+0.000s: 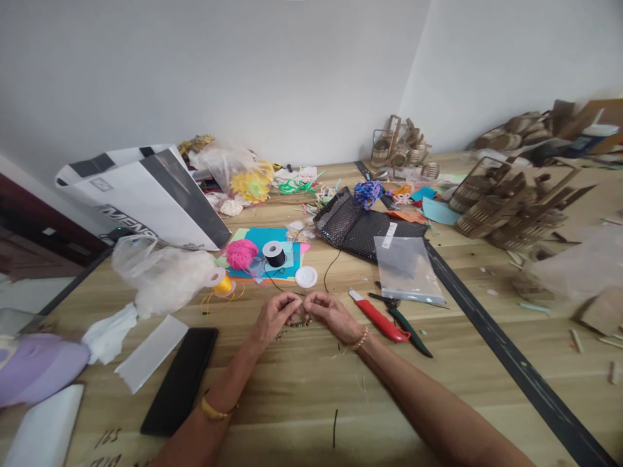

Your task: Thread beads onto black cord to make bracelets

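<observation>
My left hand (275, 316) and my right hand (331, 312) meet at the middle of the wooden table (302, 402), fingers pinched together. Between them is a small string of beads (298, 320) on a thin black cord (272, 280) that runs back toward a black cord spool (274, 253). Both hands hold the beaded piece just above the table. Exactly which fingers grip the cord is too small to make out. A gold bangle sits on my left wrist, a bead bracelet on my right.
Red utility knife (378, 318) and dark scissors (403, 320) lie right of my hands. A black phone (181, 380) lies left. Pink yarn (240, 253), yellow ribbon spool (222, 284), white lid (306, 277), plastic bags, a black mesh pouch (355, 227) and wooden baskets (511, 201) crowd the back.
</observation>
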`<state>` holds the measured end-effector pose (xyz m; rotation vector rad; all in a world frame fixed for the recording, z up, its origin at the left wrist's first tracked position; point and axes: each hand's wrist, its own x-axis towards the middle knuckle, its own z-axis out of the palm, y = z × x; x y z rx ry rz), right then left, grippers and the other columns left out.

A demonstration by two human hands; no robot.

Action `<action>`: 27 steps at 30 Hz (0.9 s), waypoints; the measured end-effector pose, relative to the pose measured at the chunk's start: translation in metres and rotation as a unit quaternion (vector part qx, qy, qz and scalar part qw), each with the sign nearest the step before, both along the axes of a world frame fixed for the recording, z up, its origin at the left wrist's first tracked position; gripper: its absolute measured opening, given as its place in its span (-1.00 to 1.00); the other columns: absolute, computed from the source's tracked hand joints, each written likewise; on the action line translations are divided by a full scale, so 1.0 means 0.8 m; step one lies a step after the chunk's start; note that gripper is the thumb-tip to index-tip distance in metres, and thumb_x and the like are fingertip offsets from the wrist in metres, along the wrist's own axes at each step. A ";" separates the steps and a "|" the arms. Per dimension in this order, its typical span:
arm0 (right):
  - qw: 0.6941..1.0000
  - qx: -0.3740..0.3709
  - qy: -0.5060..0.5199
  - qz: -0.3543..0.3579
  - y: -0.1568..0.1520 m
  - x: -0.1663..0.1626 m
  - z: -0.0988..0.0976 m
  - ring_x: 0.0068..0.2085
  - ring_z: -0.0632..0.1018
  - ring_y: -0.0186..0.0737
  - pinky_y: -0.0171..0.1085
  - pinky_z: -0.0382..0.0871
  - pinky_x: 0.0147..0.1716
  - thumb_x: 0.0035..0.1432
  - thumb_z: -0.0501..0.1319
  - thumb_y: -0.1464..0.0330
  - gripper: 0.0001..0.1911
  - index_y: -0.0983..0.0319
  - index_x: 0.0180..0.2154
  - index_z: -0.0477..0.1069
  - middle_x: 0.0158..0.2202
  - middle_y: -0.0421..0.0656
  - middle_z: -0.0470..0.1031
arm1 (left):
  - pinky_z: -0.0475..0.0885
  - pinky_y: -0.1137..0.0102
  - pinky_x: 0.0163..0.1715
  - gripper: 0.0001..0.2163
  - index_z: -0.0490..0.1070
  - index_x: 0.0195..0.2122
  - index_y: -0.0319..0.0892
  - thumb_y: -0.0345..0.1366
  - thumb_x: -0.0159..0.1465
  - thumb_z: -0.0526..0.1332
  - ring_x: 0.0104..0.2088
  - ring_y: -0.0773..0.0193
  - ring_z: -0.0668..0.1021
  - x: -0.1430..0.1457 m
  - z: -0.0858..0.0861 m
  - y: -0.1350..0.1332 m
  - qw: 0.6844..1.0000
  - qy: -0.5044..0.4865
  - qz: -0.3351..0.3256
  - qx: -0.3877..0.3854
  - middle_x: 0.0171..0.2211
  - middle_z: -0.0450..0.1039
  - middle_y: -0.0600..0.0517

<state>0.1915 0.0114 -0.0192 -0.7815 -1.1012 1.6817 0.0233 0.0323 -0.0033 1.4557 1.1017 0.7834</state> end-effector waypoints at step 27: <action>0.944 0.172 -0.257 -0.116 -0.004 -0.002 -0.010 -0.50 0.31 -0.36 -0.37 0.18 -0.49 0.14 0.15 0.32 -0.83 0.27 -0.43 0.39 -0.55 -0.24 0.33 | 0.26 0.52 -0.59 -0.77 0.36 -0.44 -0.22 -0.16 0.22 0.12 -0.60 0.40 0.36 -0.003 -0.003 -0.002 0.995 0.084 -0.042 0.044 -0.60 0.35 0.10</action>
